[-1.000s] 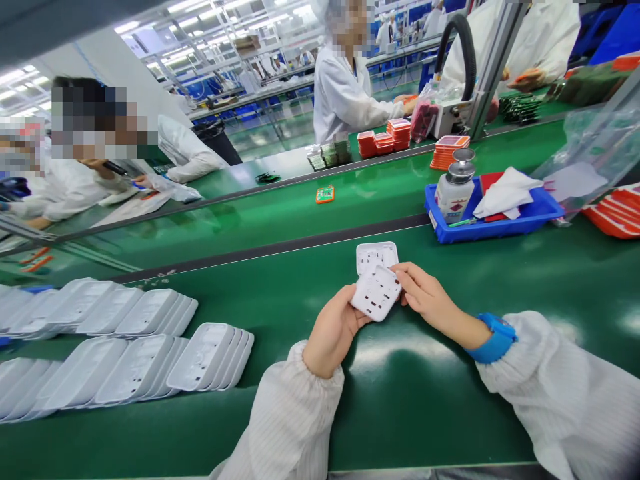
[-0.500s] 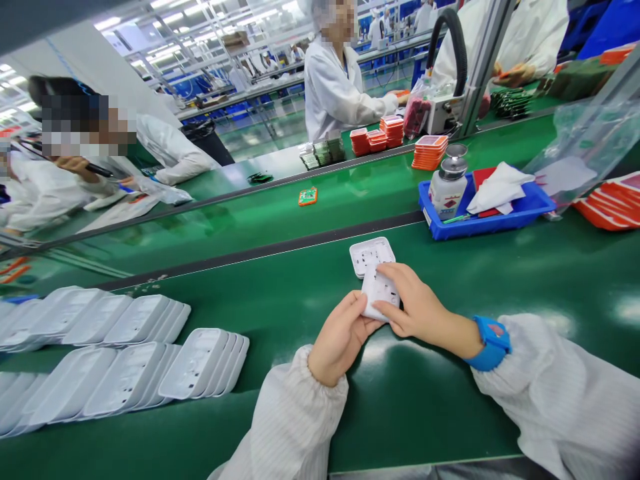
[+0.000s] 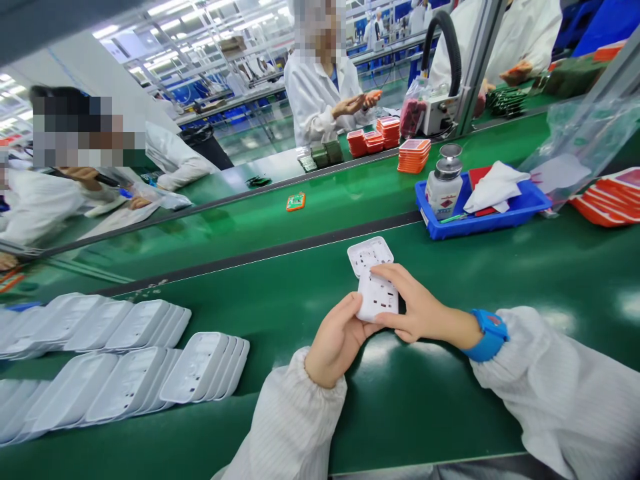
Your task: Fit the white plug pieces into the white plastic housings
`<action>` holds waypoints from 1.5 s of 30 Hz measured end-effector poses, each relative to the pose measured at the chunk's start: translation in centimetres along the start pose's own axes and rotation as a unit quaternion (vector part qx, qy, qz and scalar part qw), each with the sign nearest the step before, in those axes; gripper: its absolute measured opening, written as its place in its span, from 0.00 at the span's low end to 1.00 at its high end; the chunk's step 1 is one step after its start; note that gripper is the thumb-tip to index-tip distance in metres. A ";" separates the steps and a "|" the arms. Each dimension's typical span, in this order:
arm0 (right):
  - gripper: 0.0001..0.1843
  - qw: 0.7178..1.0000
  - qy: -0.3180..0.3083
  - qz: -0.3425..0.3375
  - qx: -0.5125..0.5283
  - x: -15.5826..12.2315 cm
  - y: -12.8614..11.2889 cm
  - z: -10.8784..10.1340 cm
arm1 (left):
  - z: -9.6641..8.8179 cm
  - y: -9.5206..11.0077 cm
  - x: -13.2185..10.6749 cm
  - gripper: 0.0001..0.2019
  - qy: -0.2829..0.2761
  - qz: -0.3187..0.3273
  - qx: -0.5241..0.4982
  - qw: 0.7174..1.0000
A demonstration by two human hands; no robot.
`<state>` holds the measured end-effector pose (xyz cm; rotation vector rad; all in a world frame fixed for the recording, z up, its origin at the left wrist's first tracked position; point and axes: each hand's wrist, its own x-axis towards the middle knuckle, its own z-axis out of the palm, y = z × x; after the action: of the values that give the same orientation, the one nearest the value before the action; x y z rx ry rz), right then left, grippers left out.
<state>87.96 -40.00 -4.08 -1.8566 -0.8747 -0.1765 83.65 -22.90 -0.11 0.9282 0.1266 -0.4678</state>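
Note:
Both of my hands hold a white square plastic socket cover just above the green table. My left hand grips its near left edge with curled fingers. My right hand, with a blue wristband, wraps over its right side and top. A second white cover lies flat on the table right behind the held one, its ribbed inside facing up.
Rows of overlapping white covers lie at the left. A blue tray with a dispenser bottle and white cloth stands right. An orange part rides the conveyor belt. Stacked orange parts and other workers are across the belt.
The held cover has turned from tilted to squarer between my hands, and my right hand has closed over its right side. The orange part has drifted left along the belt.

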 end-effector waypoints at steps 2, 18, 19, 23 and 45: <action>0.27 1.000 -0.004 0.005 0.016 0.0 0.0 0.0 | 0.2 0.2 0.0 0.16 0.000 -0.009 -0.017 1.000; 0.23 0.980 -0.039 -0.151 -0.125 -0.2 -1.1 0.6 | 0.0 0.2 0.2 0.18 0.012 -0.042 -0.043 0.998; 0.20 0.980 -0.036 -0.157 -0.120 -0.2 -1.1 0.6 | 0.0 0.2 0.3 0.18 0.013 -0.041 -0.046 0.998; 0.11 0.979 -0.039 -0.178 -0.094 -0.1 -1.5 0.6 | -0.2 0.1 0.5 0.15 0.037 -0.030 -0.057 0.997; 0.07 0.981 -0.058 -0.166 -0.076 0.1 -1.7 0.6 | -0.2 -0.4 0.6 0.16 0.031 -0.028 -0.017 0.999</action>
<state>86.78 -39.09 -3.07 -1.8636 -1.2824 -0.3534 83.98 -23.13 -0.70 0.9080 0.2160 -0.4867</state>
